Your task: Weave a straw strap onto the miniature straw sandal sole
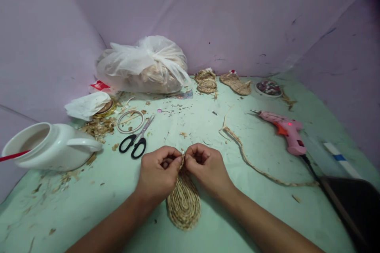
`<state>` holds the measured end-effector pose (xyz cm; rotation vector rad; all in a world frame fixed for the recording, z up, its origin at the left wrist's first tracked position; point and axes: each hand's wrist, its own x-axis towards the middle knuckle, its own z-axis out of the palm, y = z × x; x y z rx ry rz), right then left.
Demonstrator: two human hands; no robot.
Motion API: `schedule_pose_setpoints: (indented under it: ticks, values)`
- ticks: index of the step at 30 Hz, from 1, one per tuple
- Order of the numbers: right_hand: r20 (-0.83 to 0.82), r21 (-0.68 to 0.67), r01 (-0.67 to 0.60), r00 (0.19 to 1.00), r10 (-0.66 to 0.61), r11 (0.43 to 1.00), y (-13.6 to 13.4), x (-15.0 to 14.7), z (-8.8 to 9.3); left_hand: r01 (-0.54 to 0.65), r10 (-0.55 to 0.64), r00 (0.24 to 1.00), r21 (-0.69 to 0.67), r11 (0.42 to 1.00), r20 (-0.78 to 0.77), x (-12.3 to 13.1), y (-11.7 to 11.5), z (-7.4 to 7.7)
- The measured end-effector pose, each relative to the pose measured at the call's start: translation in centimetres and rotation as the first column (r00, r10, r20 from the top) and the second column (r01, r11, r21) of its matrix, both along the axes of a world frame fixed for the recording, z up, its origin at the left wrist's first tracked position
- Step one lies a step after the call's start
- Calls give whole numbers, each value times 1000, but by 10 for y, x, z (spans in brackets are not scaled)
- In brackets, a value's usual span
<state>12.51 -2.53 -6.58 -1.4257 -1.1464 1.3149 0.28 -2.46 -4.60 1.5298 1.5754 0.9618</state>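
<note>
A small straw slipper (184,205), its sole coiled from braided cord, lies on the table close in front of me. My left hand (160,170) is closed, thumb and fingers pinching the slipper's narrow far end from the left. From the right, my right hand (208,168) pinches the same end, its other fingers curled. A tiny white piece (183,152) shows between the fingertips; what exactly it is cannot be made out. The fingers partly hide the slipper's far end.
Black-handled scissors (139,139) and a tape roll (130,121) lie left. A white pitcher (68,146) rests on its side. A pink glue gun (285,128), its red light lit, and a braided cord (252,168) are right. Behind are a plastic bag (145,65) and finished slippers (236,83).
</note>
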Motion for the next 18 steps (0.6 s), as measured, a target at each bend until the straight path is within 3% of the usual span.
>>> schedule_pose_setpoints:
  ticks: [7,14,18]
  values:
    - [-64,-12,-24,998,24,1000,0,-1,1,-29,48,989,-128,991,143,-1,2,3]
    - [-54,17,-42,998,43,999,-1,0,2,-21,42,991,-161,987,127,-1,2,6]
    - [-9,105,-66,998,67,992,-4,0,1,-7,24,996,-187,982,88,-3,-1,12]
